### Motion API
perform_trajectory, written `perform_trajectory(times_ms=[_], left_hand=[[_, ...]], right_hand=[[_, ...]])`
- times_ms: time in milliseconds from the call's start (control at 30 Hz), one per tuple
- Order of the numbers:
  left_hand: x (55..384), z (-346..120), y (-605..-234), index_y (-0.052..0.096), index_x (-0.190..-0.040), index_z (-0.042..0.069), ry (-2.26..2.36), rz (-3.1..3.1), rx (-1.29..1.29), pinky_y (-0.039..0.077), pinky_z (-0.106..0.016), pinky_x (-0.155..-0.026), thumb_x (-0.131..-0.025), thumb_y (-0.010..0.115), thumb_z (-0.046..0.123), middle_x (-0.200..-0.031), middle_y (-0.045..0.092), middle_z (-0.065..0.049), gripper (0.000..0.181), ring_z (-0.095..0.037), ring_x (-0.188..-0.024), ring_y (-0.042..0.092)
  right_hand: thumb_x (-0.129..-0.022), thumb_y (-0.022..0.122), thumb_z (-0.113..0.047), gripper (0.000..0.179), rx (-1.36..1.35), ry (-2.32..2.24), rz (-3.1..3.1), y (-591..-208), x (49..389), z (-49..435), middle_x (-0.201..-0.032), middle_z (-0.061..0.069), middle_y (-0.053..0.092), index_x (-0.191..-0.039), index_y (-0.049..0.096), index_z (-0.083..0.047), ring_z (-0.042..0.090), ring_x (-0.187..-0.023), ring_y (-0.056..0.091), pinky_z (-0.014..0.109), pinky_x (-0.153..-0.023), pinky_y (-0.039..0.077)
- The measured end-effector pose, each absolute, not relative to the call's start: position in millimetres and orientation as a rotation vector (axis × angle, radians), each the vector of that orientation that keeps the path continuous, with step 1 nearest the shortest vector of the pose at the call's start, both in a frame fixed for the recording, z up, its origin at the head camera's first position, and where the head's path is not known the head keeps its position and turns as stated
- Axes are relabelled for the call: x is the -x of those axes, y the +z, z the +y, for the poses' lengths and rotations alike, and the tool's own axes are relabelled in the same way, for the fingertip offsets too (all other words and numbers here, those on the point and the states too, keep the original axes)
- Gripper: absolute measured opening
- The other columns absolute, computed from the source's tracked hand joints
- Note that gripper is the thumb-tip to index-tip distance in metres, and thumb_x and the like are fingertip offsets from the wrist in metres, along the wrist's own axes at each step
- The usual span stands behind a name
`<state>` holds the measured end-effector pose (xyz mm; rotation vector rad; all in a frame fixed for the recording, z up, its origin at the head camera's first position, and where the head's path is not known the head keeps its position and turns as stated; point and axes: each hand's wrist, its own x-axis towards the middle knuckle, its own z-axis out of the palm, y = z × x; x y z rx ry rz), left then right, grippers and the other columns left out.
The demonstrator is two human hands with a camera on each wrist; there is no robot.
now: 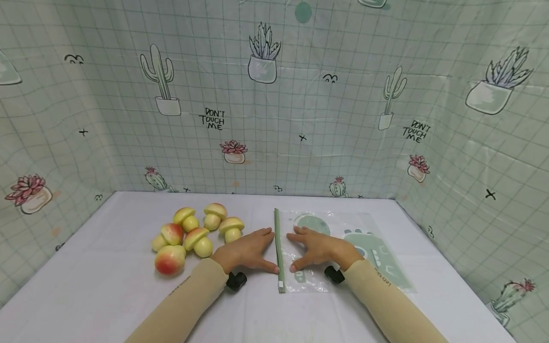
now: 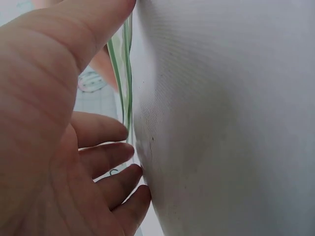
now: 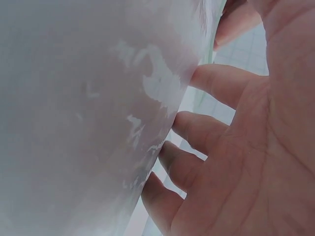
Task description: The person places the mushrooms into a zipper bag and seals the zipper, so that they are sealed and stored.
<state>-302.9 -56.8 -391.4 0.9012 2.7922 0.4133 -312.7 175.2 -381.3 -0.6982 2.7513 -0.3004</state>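
Note:
A clear zip bag (image 1: 388,259) with pale green print lies flat on the white table. Its green zipper strip (image 1: 278,247) runs along the left edge, a white slider (image 1: 281,284) at the near end. Beside that strip, on its left, is my left hand (image 1: 248,250), fingers spread and thumb tip right at the strip. My right hand (image 1: 321,250) is over the bag just right of the strip, fingers loosely spread and holding nothing. In the right wrist view its fingertips (image 3: 184,120) meet the shiny film. The left wrist view shows the left fingertips (image 2: 140,196) at the tabletop.
Left of my left hand sits a group of several yellow-and-red mushroom-shaped pieces (image 1: 200,244). A round red-and-yellow peach-like piece (image 1: 169,260) is nearest me. Patterned cloth walls (image 1: 274,109) enclose the back and sides of the table (image 1: 107,286).

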Motion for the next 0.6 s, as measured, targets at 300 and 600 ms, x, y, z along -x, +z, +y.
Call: perform_trajectory(times_ms=[300,600], left_hand=[[302.0,-56.3,-389.3,0.034,-0.148,0.006,0.431,2.793,-0.89,0.027,-0.042,-0.112,-0.075,0.07,0.062,-0.154,0.027,-0.013,0.099,-0.029,-0.141,0.026],[301.5,-53.7,-389.1,0.034,-0.148,0.006,0.403,2.809,-0.871,0.026,-0.044,-0.112,-0.074,0.071,0.063,-0.154,0.027,-0.012,0.1,-0.029,-0.142,0.024]], right_hand=[[-0.068,0.072,-0.067,0.097,0.692,-0.284,2.755,-381.7,313.7,174.6,-0.158,0.003,0.018,-0.149,0.034,-0.028,0.028,-0.144,0.016,0.053,-0.111,0.023],[-0.072,0.071,-0.065,0.092,0.746,-0.316,2.757,-379.4,315.3,176.1,-0.156,0.006,0.023,-0.147,0.038,-0.023,0.029,-0.142,0.022,0.051,-0.111,0.024]])
